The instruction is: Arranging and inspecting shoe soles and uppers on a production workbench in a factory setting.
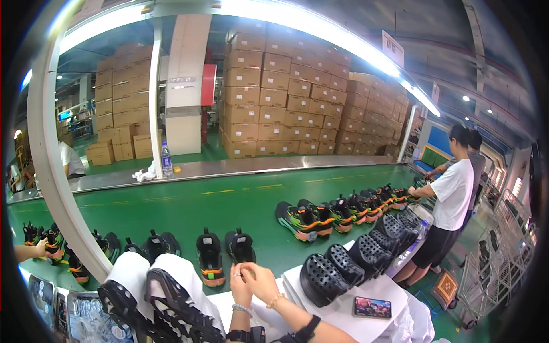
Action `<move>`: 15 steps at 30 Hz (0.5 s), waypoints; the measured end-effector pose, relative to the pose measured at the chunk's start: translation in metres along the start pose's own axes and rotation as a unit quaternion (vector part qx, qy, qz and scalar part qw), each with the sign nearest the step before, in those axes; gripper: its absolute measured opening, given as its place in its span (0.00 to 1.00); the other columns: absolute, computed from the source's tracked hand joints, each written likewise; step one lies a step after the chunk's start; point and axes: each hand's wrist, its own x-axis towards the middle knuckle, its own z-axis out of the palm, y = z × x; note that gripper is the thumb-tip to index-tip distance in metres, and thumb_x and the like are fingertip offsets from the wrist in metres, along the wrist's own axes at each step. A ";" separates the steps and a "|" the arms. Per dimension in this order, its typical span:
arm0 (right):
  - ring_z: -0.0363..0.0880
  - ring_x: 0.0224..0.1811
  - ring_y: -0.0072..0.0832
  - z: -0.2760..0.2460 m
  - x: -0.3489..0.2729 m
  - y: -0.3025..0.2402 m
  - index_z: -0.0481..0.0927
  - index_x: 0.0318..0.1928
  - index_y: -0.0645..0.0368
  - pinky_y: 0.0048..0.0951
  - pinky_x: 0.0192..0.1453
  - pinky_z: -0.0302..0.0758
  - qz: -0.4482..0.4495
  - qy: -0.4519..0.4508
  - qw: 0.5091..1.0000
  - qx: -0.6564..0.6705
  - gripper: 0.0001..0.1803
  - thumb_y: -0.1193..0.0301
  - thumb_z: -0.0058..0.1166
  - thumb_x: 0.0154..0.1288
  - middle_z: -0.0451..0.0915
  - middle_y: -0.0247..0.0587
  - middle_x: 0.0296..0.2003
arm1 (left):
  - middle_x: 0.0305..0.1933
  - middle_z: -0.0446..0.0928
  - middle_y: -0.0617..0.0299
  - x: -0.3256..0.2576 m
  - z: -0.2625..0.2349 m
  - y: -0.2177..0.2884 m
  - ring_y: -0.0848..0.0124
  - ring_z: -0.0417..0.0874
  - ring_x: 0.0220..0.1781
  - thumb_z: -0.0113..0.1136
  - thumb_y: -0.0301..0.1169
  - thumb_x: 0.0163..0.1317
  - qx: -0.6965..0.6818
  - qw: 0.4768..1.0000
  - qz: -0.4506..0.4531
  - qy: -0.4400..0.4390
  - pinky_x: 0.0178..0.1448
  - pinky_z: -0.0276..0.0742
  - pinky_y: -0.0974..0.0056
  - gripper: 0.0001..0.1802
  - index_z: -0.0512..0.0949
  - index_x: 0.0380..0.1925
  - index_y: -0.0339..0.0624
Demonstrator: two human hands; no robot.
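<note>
In the head view I observe the left hand (240,288) and the right hand (263,284) meeting at bent fingers; I cannot tell whether they grip anything. Just beyond them a black shoe (240,244) stands on the green worktop (240,203), a second shoe (209,254) to its left; black clogs (369,254) line the right.

Hanging sign (393,48): high and well to the right of the white column (189,51); a pale sheet with large lettering, too blurred to read.
Bottle label (166,161): in front of the column's lower left edge; blue-violet with pale marks (too small to make out).
Carton labels (241,113): on the stack right of the column; small white rectangles, their print too fine to read.
</note>
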 end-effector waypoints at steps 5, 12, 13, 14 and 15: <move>0.79 0.29 0.21 -0.020 -0.077 0.035 0.80 0.39 0.64 0.23 0.33 0.74 0.092 -0.012 0.981 0.168 0.14 0.66 0.45 0.66 0.82 0.40 0.26 | 0.58 0.66 0.45 -0.005 -0.014 0.025 0.50 0.76 0.50 0.67 0.26 0.42 -0.065 0.994 -0.079 -0.033 0.52 0.72 0.59 0.18 0.73 0.36 0.40; 0.64 0.11 0.14 -0.001 -0.134 0.066 0.79 0.39 0.62 0.17 0.16 0.61 0.225 0.011 0.927 0.299 0.15 0.66 0.39 0.68 0.72 0.31 0.14 | 0.60 0.63 0.49 -0.028 -0.037 0.043 0.53 0.77 0.48 0.61 0.18 0.40 0.049 0.997 0.011 -0.057 0.49 0.74 0.60 0.13 0.71 0.28 0.40; 0.64 0.11 0.14 0.005 -0.137 0.073 0.79 0.38 0.62 0.17 0.16 0.61 0.215 0.022 0.927 0.307 0.15 0.67 0.40 0.68 0.71 0.31 0.13 | 0.61 0.63 0.49 -0.032 -0.039 0.041 0.52 0.77 0.49 0.59 0.16 0.40 0.040 0.998 0.005 -0.057 0.49 0.73 0.60 0.13 0.71 0.28 0.41; 0.64 0.11 0.14 0.009 -0.140 0.078 0.79 0.37 0.62 0.18 0.16 0.61 0.205 0.033 0.927 0.313 0.14 0.67 0.40 0.68 0.70 0.30 0.13 | 0.62 0.62 0.48 -0.035 -0.041 0.041 0.51 0.76 0.51 0.57 0.15 0.41 0.030 0.998 -0.001 -0.058 0.50 0.73 0.60 0.14 0.71 0.29 0.41; 0.64 0.11 0.14 0.013 -0.144 0.081 0.79 0.37 0.62 0.18 0.16 0.61 0.207 0.034 0.926 0.314 0.14 0.67 0.40 0.68 0.70 0.30 0.13 | 0.64 0.61 0.49 -0.036 -0.044 0.047 0.51 0.76 0.51 0.54 0.12 0.42 0.024 0.997 -0.028 -0.072 0.50 0.73 0.60 0.14 0.72 0.28 0.40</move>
